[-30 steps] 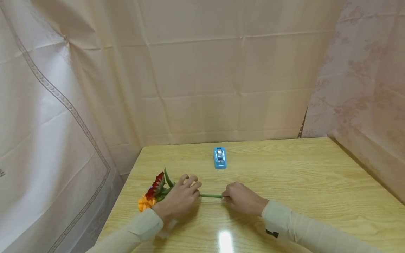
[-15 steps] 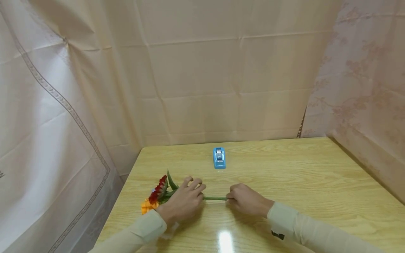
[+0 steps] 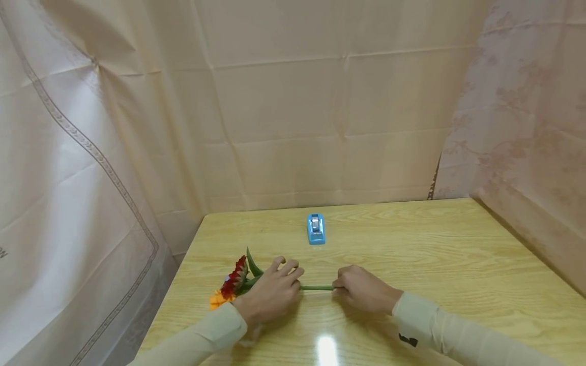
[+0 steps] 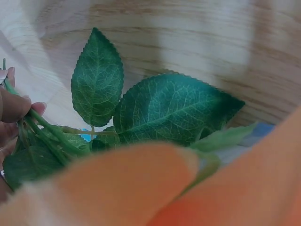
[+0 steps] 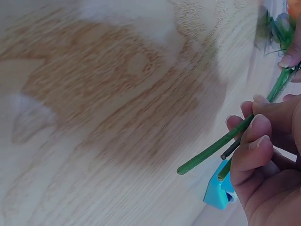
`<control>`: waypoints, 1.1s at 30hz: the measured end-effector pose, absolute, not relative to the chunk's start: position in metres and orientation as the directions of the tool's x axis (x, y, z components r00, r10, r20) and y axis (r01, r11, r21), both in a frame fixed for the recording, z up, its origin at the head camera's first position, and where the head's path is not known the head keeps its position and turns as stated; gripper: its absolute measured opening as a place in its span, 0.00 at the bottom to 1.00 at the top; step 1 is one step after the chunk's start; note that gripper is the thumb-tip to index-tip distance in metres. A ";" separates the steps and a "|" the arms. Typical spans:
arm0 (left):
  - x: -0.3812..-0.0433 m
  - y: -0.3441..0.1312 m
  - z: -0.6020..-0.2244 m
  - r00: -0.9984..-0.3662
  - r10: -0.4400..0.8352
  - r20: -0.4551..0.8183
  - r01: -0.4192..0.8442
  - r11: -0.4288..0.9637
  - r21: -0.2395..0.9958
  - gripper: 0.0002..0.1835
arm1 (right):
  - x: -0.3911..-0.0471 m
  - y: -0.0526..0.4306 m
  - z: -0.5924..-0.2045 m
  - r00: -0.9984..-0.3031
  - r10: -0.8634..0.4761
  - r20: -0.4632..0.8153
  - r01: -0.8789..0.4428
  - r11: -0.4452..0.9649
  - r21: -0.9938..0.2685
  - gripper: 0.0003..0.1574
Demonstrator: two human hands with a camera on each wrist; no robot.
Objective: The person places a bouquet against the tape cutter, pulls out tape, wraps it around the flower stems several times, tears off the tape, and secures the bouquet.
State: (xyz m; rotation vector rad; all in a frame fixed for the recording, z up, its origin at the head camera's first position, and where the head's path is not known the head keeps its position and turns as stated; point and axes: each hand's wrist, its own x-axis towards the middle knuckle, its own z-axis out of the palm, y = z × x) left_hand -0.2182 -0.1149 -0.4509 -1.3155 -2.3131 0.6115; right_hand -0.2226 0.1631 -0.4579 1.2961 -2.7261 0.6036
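Low in the head view, a bunch of flowers lies sideways, with a red flower and an orange flower at its left end. My left hand grips its green stems just right of the blooms. The right hand pinches the stems farther right, thumb against fingers. Past those fingers, several cut stem ends of unequal length stick out in the right wrist view. In the left wrist view, serrated green leaves spread behind blurred orange petals, which hide much of the bunch.
Beyond the hands, a blue tape dispenser stands near the back of the wood-grain table. Pale cloth curtains hang behind the table and on both sides.
Both hands have shifted a little to the right, carrying the bunch with them. Their hold on the stems looks the same, and the tape dispenser stays in its place.
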 end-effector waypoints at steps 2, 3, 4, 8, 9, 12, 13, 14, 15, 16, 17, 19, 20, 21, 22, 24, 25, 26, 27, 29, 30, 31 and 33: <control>-0.219 -0.113 -0.451 -0.464 0.876 0.132 0.699 0.454 -0.553 0.09 | -0.223 0.164 -0.458 -0.643 -0.733 0.220 -0.758 0.568 -0.321 0.04; -0.219 -0.113 -0.451 -0.461 0.878 0.131 0.702 0.451 -0.552 0.09 | -0.223 0.165 -0.459 -0.645 -0.733 0.215 -0.756 0.570 -0.323 0.04; -0.219 -0.112 -0.451 -0.457 0.880 0.130 0.703 0.447 -0.553 0.09 | -0.223 0.165 -0.459 -0.642 -0.735 0.216 -0.758 0.567 -0.322 0.04; -0.219 -0.109 -0.452 -0.447 0.886 0.124 0.703 0.434 -0.563 0.10 | -0.223 0.168 -0.460 -0.630 -0.745 0.220 -0.769 0.558 -0.313 0.03; -0.219 -0.108 -0.452 -0.445 0.887 0.124 0.704 0.432 -0.564 0.10 | -0.222 0.168 -0.460 -0.629 -0.746 0.220 -0.770 0.558 -0.308 0.03; -0.218 -0.106 -0.452 -0.441 0.889 0.121 0.702 0.426 -0.571 0.10 | -0.222 0.171 -0.461 -0.627 -0.747 0.222 -0.773 0.561 -0.298 0.04; -0.218 -0.104 -0.452 -0.439 0.891 0.120 0.700 0.423 -0.576 0.10 | -0.222 0.172 -0.461 -0.627 -0.746 0.224 -0.773 0.561 -0.295 0.04; -0.218 -0.103 -0.453 -0.435 0.892 0.120 0.699 0.419 -0.579 0.10 | -0.222 0.173 -0.462 -0.624 -0.748 0.226 -0.776 0.560 -0.291 0.03; -0.218 -0.102 -0.453 -0.431 0.894 0.120 0.699 0.415 -0.583 0.10 | -0.222 0.175 -0.462 -0.626 -0.747 0.224 -0.775 0.562 -0.289 0.04; -0.218 -0.101 -0.454 -0.426 0.897 0.118 0.699 0.410 -0.586 0.09 | -0.222 0.176 -0.462 -0.624 -0.748 0.225 -0.776 0.560 -0.290 0.03; -0.218 -0.100 -0.455 -0.422 0.899 0.119 0.700 0.407 -0.587 0.09 | -0.222 0.177 -0.463 -0.626 -0.748 0.222 -0.775 0.562 -0.291 0.04; -0.218 -0.098 -0.457 -0.414 0.902 0.120 0.701 0.400 -0.590 0.09 | -0.222 0.179 -0.464 -0.631 -0.746 0.213 -0.769 0.565 -0.298 0.04; -0.218 -0.098 -0.458 -0.411 0.904 0.120 0.703 0.398 -0.589 0.09 | -0.222 0.180 -0.464 -0.633 -0.746 0.207 -0.767 0.568 -0.300 0.04; -0.217 -0.097 -0.459 -0.409 0.905 0.119 0.704 0.395 -0.590 0.09 | -0.221 0.181 -0.464 -0.636 -0.745 0.202 -0.764 0.571 -0.301 0.04; -0.217 -0.097 -0.460 -0.407 0.906 0.118 0.703 0.393 -0.593 0.09 | -0.221 0.182 -0.464 -0.637 -0.745 0.199 -0.763 0.572 -0.301 0.04; -0.216 -0.095 -0.461 -0.403 0.908 0.118 0.701 0.389 -0.598 0.10 | -0.220 0.183 -0.464 -0.634 -0.748 0.198 -0.766 0.572 -0.294 0.04; -0.216 -0.095 -0.461 -0.401 0.908 0.117 0.699 0.386 -0.602 0.10 | -0.220 0.183 -0.464 -0.633 -0.748 0.197 -0.767 0.572 -0.291 0.05; -0.216 -0.095 -0.461 -0.401 0.909 0.117 0.698 0.385 -0.603 0.10 | -0.220 0.184 -0.465 -0.632 -0.749 0.196 -0.768 0.572 -0.290 0.05; -0.216 -0.094 -0.462 -0.399 0.909 0.118 0.695 0.384 -0.607 0.10 | -0.220 0.184 -0.465 -0.632 -0.750 0.197 -0.768 0.571 -0.288 0.05; -0.215 -0.094 -0.462 -0.398 0.909 0.122 0.690 0.384 -0.613 0.11 | -0.220 0.184 -0.465 -0.632 -0.749 0.199 -0.768 0.573 -0.286 0.04; -0.215 -0.094 -0.462 -0.397 0.909 0.124 0.688 0.384 -0.615 0.11 | -0.220 0.184 -0.466 -0.632 -0.749 0.201 -0.769 0.572 -0.284 0.04; -0.216 -0.094 -0.462 -0.397 0.909 0.125 0.686 0.384 -0.618 0.11 | -0.220 0.185 -0.466 -0.633 -0.747 0.201 -0.768 0.574 -0.284 0.04; -0.215 -0.093 -0.463 -0.398 0.909 0.125 0.682 0.384 -0.623 0.10 | -0.220 0.185 -0.467 -0.629 -0.748 0.210 -0.772 0.572 -0.277 0.04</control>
